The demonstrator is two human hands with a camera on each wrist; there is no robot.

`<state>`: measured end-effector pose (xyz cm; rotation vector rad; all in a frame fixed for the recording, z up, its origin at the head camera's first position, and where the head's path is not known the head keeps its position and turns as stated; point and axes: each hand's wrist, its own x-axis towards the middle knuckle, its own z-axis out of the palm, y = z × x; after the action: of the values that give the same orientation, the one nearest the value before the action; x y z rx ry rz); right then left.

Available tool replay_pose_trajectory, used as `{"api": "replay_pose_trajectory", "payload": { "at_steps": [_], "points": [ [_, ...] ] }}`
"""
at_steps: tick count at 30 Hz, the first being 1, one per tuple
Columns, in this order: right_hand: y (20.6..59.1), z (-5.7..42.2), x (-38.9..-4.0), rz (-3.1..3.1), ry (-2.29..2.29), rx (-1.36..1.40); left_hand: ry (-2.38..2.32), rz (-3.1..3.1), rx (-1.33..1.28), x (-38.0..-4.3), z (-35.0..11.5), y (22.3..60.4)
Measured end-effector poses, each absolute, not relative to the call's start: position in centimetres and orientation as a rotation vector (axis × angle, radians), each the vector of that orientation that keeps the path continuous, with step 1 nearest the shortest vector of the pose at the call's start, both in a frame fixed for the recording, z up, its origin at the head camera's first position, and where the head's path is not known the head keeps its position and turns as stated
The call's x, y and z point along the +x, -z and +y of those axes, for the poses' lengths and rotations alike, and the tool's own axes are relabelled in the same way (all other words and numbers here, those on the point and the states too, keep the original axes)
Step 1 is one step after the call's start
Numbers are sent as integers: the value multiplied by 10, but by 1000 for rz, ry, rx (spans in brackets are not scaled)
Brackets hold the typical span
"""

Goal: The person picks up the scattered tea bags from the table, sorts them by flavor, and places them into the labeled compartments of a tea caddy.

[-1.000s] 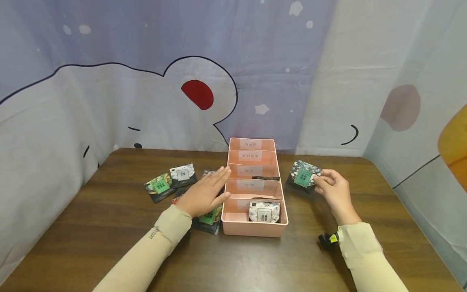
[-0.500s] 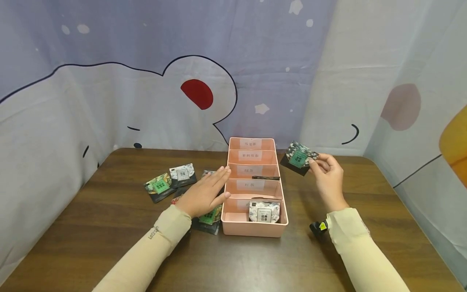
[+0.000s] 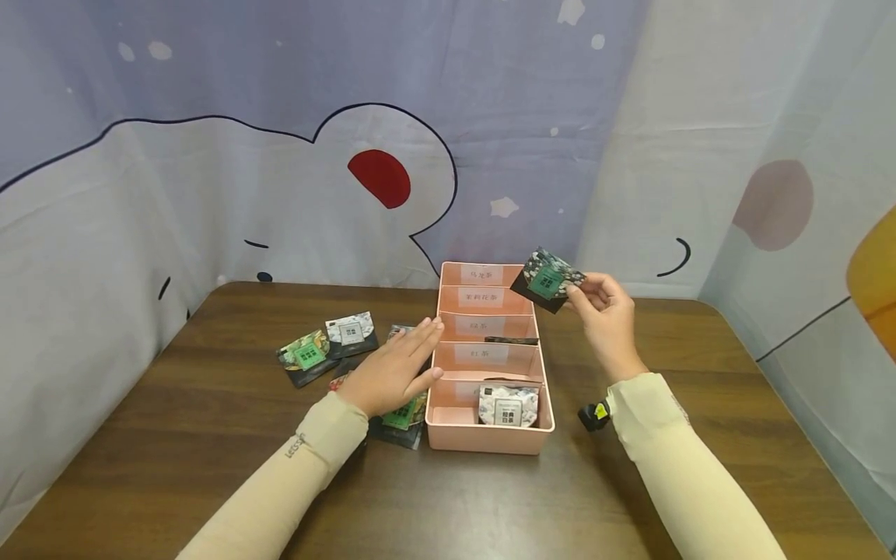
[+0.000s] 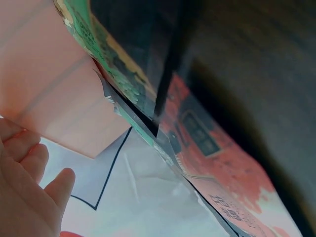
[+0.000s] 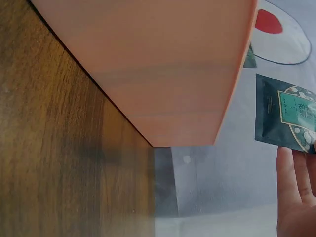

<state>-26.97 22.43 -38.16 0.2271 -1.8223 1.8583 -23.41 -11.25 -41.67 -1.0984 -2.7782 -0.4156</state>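
My right hand (image 3: 607,323) pinches a dark tea bag sachet (image 3: 548,280) with a teal label by its right edge. The sachet is tilted and overlaps the back right corner of the pink divided box (image 3: 483,441) in the head view. In the right wrist view the same sachet (image 5: 284,116) is held up beyond the box's side wall (image 5: 173,74). Fingers straight, my left hand (image 3: 393,372) lies against the box's left rim, over several sachets that it partly hides. A white-patterned sachet (image 3: 509,407) stands in the front compartment.
Left of the box lie a green-labelled sachet (image 3: 306,356) and a white one (image 3: 351,333) on the wooden table (image 3: 203,435). A red sachet (image 4: 207,143) shows in the left wrist view. Another dark sachet (image 3: 511,341) stands in the middle compartment. A patterned curtain (image 3: 231,194) hangs behind.
My right hand has carried the teal-labelled sachet up and leftward from the table's right side to the box's back right corner. My left hand has stayed where it was.
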Motion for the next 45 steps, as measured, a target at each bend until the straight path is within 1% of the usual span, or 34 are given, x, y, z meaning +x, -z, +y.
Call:
{"api": "replay_pose_trajectory", "payload": {
  "at_steps": [14,21,24,31,38,45],
  "points": [
    [383,206,-288,-2017,-1864,357,438,-2800,-1087,-233,-112,415],
    [389,207,-288,-2297,-1481,338,440,-2801,-1090,-233,-112,416],
    [391,208,-288,-2342,-1390,340,439,-2803,-1089,-234,-112,416],
    [393,212,-287,-2412,-1156,544,440,-2809,-1088,-234,-112,415],
    [393,215,-288,-2475,-1050,649,428,-2805,-1092,-234,-111,416],
    [394,215,-286,-2540,-1026,662,430,-2798,-1095,-235,-112,417]
  ]
}}
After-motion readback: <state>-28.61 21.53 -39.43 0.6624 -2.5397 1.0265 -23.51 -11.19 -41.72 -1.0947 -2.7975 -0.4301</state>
